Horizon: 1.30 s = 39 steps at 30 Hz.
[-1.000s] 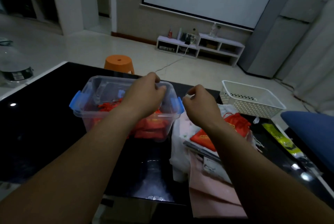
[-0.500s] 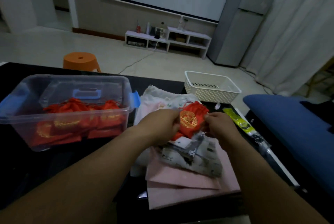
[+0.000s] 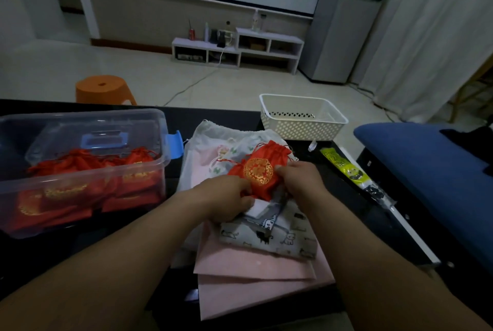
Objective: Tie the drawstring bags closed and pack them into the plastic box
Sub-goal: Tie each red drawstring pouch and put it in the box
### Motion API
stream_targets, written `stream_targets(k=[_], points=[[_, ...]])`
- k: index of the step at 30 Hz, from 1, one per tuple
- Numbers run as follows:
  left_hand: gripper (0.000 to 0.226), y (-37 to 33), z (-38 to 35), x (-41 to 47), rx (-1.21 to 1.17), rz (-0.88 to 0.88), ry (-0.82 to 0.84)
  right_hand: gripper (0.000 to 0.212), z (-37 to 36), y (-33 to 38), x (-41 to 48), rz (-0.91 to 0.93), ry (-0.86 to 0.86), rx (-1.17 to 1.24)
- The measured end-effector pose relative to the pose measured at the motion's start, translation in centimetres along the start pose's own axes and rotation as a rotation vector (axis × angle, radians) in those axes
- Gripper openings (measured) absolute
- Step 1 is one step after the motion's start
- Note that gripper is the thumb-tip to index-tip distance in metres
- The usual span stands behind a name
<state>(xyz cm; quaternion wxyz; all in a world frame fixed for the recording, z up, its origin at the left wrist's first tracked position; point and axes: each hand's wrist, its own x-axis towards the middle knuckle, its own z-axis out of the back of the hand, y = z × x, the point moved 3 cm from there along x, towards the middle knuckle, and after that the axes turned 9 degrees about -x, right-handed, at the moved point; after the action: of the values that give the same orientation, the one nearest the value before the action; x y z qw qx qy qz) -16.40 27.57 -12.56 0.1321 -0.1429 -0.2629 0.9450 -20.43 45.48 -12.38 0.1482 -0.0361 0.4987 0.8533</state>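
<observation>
The black worktop [image 3: 346, 197] fills the lower frame. At three o'clock a blue upholstered seat [image 3: 426, 165] is seen beside it. At nine o'clock the clear plastic box [image 3: 149, 114] is set on the worktop without its lid. A blue latch [image 3: 174, 144] hangs at its near right end, and a heap of red bags [image 3: 80, 162] with gold print lies inside.

From the centre towards six o'clock a stack of pink sheets [image 3: 256, 272] is laid. It is topped by a grey cat-print cloth [image 3: 269, 240]. A pale drawstring sack [image 3: 213, 138] is spread behind it, towards twelve o'clock. A white perforated basket [image 3: 301, 128] is placed at the far edge, at one o'clock of the stack. An orange stool [image 3: 102, 89] stands on the floor beyond the worktop, at eleven o'clock.

Both forearms are brought in from six o'clock and meet over the stack. The left hand [image 3: 226, 202] is curled, and its grip is closed on the lower left corner of a red drawstring bag [image 3: 262, 170]. The right hand [image 3: 301, 178] is set just beside it at three o'clock of the bag, with its grip pinched on the bag's right edge.

The bag is held above the cat-print cloth, outside the box and to its right. Its gold emblem is turned up and its neck is gathered at one o'clock. Whether the cord is knotted cannot be told. A yellow-green packet [image 3: 344, 168] lies at three o'clock of the hands.
</observation>
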Motion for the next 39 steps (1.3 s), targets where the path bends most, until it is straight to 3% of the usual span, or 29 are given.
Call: stream_targets(k=[5, 6, 9, 12, 14, 21, 28, 30, 33, 35, 39], points=[[0.027, -0.5, 3.0, -1.1, -0.4, 0.024, -0.487, 0.015, 0.9, 2.8, -3.0, 0.22, 0.066, 0.037], [0.032, -0.7, 3.6, -1.3, -0.462, 0.044, -0.512, 0.016, 1.2, 3.3, -3.6, 0.254, 0.086, 0.064], [0.052, -1.1, 4.0, -2.0, -0.76, 0.142, -0.339, 0.017, 1.5, 4.2, -5.4, 0.314, 0.171, 0.168], [0.046, -1.5, 3.3, -3.3, -1.163, 0.221, -0.147, 0.018, 1.3, 4.3, -6.2, 0.292, 0.258, 0.204], [0.041, -1.3, 3.1, -3.9, -1.267, 0.224, -0.147, 0.018, 1.0, 3.9, -6.4, 0.24, 0.301, 0.175], [0.023, -0.7, 3.1, -5.0, -1.358, 0.223, -0.218, 0.031, 0.2, 2.6, -6.5, 0.08, 0.417, 0.267], [0.016, -2.4, 3.0, -6.2, -1.646, 0.206, -0.058, 0.03, -0.3, 3.1, -7.3, -0.004, 0.487, 0.544], [0.017, -1.8, 2.5, -6.1, -1.697, 0.222, -0.06, 0.027, -0.5, 2.6, -7.5, -0.008, 0.493, 0.491], [0.008, 0.3, 0.6, -5.4, -1.505, 0.273, -0.213, 0.012, -1.0, 1.0, -7.6, -0.007, 0.407, 0.247], [0.006, 1.3, -0.4, -5.4, -1.436, 0.355, -0.324, 0.009, -1.0, 0.3, -7.5, -0.032, 0.334, 0.22], [0.021, 1.5, -1.0, -5.6, -1.363, 0.435, -0.235, 0.024, -0.8, 0.2, -6.6, 0.008, 0.311, 0.18]])
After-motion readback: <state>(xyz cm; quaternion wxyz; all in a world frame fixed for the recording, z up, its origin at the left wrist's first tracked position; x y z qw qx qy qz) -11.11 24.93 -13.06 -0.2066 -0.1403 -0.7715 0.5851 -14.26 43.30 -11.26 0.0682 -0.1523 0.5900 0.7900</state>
